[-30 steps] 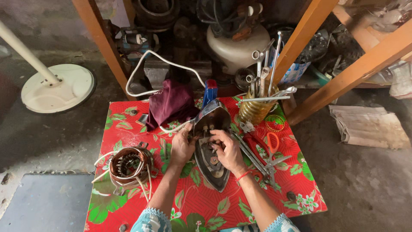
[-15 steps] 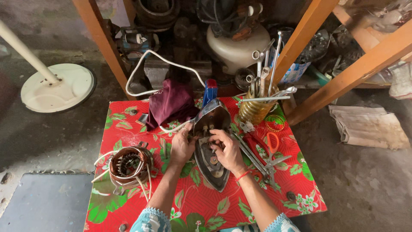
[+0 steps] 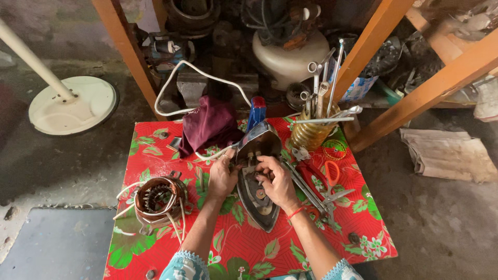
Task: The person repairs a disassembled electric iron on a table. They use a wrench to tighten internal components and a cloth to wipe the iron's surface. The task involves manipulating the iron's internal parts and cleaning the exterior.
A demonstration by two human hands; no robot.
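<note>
Hands [image 3: 223, 176] unmoved, both on opened iron [image 3: 257, 197].

The opened clothes iron [image 3: 258, 194] lies in the middle of the table [image 3: 155, 249], its point toward the person. The left hand [image 3: 223, 179] rests on the iron's left side, the right hand [image 3: 277, 181] on its right. Left of the iron lies a motor stator [image 3: 158, 199]. Behind the iron and to its left sits a cloth bundle [image 3: 210, 124]; behind it to the right stands a tool holder [image 3: 310, 132]. Right of the iron lie scissors [image 3: 332, 179]. On the floor, far left of the iron, stands a fan base [image 3: 72, 106].
</note>
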